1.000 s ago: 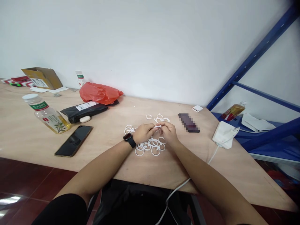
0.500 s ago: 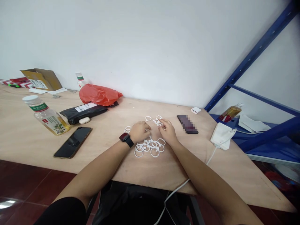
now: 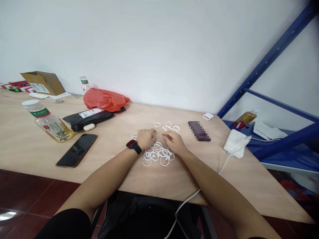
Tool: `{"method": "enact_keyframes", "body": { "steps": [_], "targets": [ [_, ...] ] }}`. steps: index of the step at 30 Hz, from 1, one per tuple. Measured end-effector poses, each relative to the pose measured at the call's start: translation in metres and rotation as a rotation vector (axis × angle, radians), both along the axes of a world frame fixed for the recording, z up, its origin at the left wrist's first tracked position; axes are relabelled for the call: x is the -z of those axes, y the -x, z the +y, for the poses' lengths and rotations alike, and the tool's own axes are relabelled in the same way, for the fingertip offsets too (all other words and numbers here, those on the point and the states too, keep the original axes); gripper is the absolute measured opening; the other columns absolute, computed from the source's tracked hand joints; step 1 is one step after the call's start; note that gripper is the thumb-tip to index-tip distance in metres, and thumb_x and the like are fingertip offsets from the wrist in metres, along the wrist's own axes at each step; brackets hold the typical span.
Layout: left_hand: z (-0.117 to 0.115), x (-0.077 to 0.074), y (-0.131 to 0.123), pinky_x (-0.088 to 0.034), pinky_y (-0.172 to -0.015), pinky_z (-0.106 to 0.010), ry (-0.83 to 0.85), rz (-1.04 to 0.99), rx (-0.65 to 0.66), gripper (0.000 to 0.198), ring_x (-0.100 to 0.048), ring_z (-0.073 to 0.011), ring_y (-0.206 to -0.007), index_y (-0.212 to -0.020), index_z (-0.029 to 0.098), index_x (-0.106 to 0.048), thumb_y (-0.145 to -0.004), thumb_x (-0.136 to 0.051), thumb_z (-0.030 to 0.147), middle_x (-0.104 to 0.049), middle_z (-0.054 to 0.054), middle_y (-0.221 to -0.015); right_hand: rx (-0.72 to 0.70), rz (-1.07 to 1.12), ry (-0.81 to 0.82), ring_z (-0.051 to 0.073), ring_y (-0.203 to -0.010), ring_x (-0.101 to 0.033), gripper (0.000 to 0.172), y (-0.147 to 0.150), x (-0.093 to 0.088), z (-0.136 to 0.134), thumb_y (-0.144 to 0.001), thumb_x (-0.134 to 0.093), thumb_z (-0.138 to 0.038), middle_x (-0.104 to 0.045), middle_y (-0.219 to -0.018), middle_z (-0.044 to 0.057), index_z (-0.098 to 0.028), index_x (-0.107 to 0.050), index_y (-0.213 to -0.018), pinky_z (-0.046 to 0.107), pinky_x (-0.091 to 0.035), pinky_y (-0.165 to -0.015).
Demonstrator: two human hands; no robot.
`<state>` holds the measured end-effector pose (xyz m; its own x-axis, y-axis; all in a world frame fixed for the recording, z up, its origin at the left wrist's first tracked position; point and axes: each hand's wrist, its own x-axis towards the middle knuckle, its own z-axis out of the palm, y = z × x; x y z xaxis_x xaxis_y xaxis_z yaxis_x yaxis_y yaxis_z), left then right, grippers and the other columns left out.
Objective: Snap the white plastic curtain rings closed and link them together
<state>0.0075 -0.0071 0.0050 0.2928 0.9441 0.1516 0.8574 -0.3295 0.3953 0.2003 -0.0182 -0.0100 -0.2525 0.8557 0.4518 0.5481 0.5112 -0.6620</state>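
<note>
Several thin white plastic rings with small tabs (image 3: 147, 161) lie in an overlapping pile on the table in front of me. My left hand (image 3: 145, 138), a dark watch on its wrist, is at the pile's upper left edge. Its fingers are curled, and whatever they hold is hidden. Another white ring (image 3: 134, 136) shows partly behind this hand. My right hand (image 3: 174, 142) hovers above the pile's right side, thumb and forefinger apart, with nothing visible between them. Beyond it is a smaller group of white rings (image 3: 168, 124), with a single ring (image 3: 157, 124) left of that group.
Left are a phone (image 3: 76, 150), a tilted drink bottle (image 3: 48, 122), a white earbud case (image 3: 89, 126), a black package (image 3: 88, 119) and a red plastic bag (image 3: 106, 99). Right are a partly blurred dark phone (image 3: 199, 130), a white charger (image 3: 234, 143) with cable, and a blue rack (image 3: 274, 103).
My right hand has drawn back from the far group of rings towards the near pile, leaving rings there. My left hand has shifted only slightly.
</note>
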Motion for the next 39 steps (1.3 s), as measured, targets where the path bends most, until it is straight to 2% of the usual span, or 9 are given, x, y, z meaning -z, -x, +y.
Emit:
{"method": "enact_keyframes", "body": {
  "steps": [5,14,17,20,22,26,28,34,39],
  "targets": [
    [0.001,0.0004,0.0006,-0.033,-0.092,-0.043,0.009,-0.015,0.046,0.026,-0.063,-0.0288,-0.1,-0.098,0.022,-0.073,-0.087,-0.05,0.022,-0.074,-0.01,-0.103,-0.049,-0.036,0.045,0.016,-0.069,-0.06,0.022,0.0013,0.0007,-0.0026,-0.087,-0.056,-0.025,-0.071,-0.089,0.004,-0.022,-0.073,-0.101,0.031,-0.049,-0.071],
    [-0.0002,-0.0009,-0.0009,-0.035,-0.093,-0.041,-0.006,0.063,0.076,0.026,-0.064,-0.0262,-0.101,-0.098,0.021,-0.072,-0.092,-0.049,0.031,-0.074,-0.009,-0.104,-0.218,-0.199,0.077,0.018,-0.087,-0.064,0.024,0.0034,-0.0014,-0.0027,-0.08,-0.067,-0.018,-0.071,-0.096,0.004,-0.024,-0.073,-0.102,0.03,-0.047,-0.079],
    [-0.0003,-0.001,-0.002,-0.036,-0.094,-0.042,-0.01,0.065,0.091,0.025,-0.064,-0.0259,-0.102,-0.098,0.022,-0.072,-0.091,-0.05,0.032,-0.074,-0.008,-0.103,-0.188,-0.256,0.104,0.017,-0.086,-0.063,0.014,0.0035,-0.0027,-0.0026,-0.079,-0.065,-0.016,-0.07,-0.089,0.003,-0.022,-0.073,-0.09,0.028,-0.045,-0.078],
    [-0.0005,-0.0014,-0.0032,-0.037,-0.096,-0.042,-0.039,-0.003,0.111,0.021,-0.063,-0.0251,-0.103,-0.099,0.023,-0.072,-0.088,-0.055,0.031,-0.074,-0.005,-0.101,-0.091,-0.309,0.154,0.015,-0.075,-0.061,0.011,0.0025,-0.0018,-0.002,-0.079,-0.061,-0.013,-0.068,-0.078,0.001,-0.02,-0.069,-0.077,0.024,-0.041,-0.067],
    [-0.0008,-0.0015,-0.0038,-0.039,-0.096,-0.04,-0.088,-0.081,0.171,0.02,-0.062,-0.0234,-0.103,-0.099,0.023,-0.071,-0.088,-0.055,0.029,-0.072,-0.005,-0.102,-0.007,-0.329,0.178,0.014,-0.069,-0.058,0.011,0.0012,-0.0002,-0.0011,-0.081,-0.058,-0.015,-0.067,-0.073,0.0,-0.02,-0.066,-0.077,0.024,-0.037,-0.061],
    [-0.0019,-0.0018,-0.0039,-0.044,-0.096,-0.035,-0.196,-0.208,0.451,0.022,-0.061,-0.0206,-0.102,-0.101,0.02,-0.07,-0.084,-0.056,0.022,-0.068,-0.006,-0.106,0.113,-0.27,0.159,0.015,-0.069,-0.058,0.01,-0.0011,0.0033,0.0015,-0.086,-0.053,-0.022,-0.068,-0.076,0.001,-0.02,-0.061,-0.081,0.024,-0.035,-0.06],
    [-0.0023,-0.0016,-0.0041,-0.044,-0.098,-0.036,-0.23,-0.231,0.534,0.025,-0.06,-0.0209,-0.104,-0.103,0.021,-0.069,-0.081,-0.057,0.019,-0.066,-0.006,-0.109,0.125,-0.186,0.164,0.014,-0.067,-0.058,0.009,-0.0015,0.0042,0.0024,-0.086,-0.051,-0.021,-0.067,-0.076,0.0,-0.02,-0.06,-0.084,0.024,-0.036,-0.06],
    [-0.002,0.0021,-0.004,-0.045,-0.096,-0.039,-0.267,-0.207,0.487,0.018,-0.059,-0.0221,-0.105,-0.099,0.022,-0.07,-0.084,-0.061,0.023,-0.064,-0.006,-0.112,0.094,0.055,0.186,0.013,-0.054,-0.053,0.011,-0.0009,0.0058,0.003,-0.084,-0.048,-0.023,-0.057,-0.06,-0.006,-0.021,-0.058,-0.091,0.023,-0.036,-0.054],
    [-0.0022,0.0025,-0.0039,-0.042,-0.095,-0.039,-0.265,-0.173,0.41,0.015,-0.061,-0.0209,-0.104,-0.097,0.024,-0.07,-0.092,-0.059,0.033,-0.068,-0.003,-0.108,0.084,0.103,0.165,0.013,-0.055,-0.053,0.013,-0.0003,0.0061,0.0023,-0.086,-0.049,-0.027,-0.058,-0.061,-0.005,-0.021,-0.061,-0.089,0.024,-0.039,-0.055]
  ]
}}
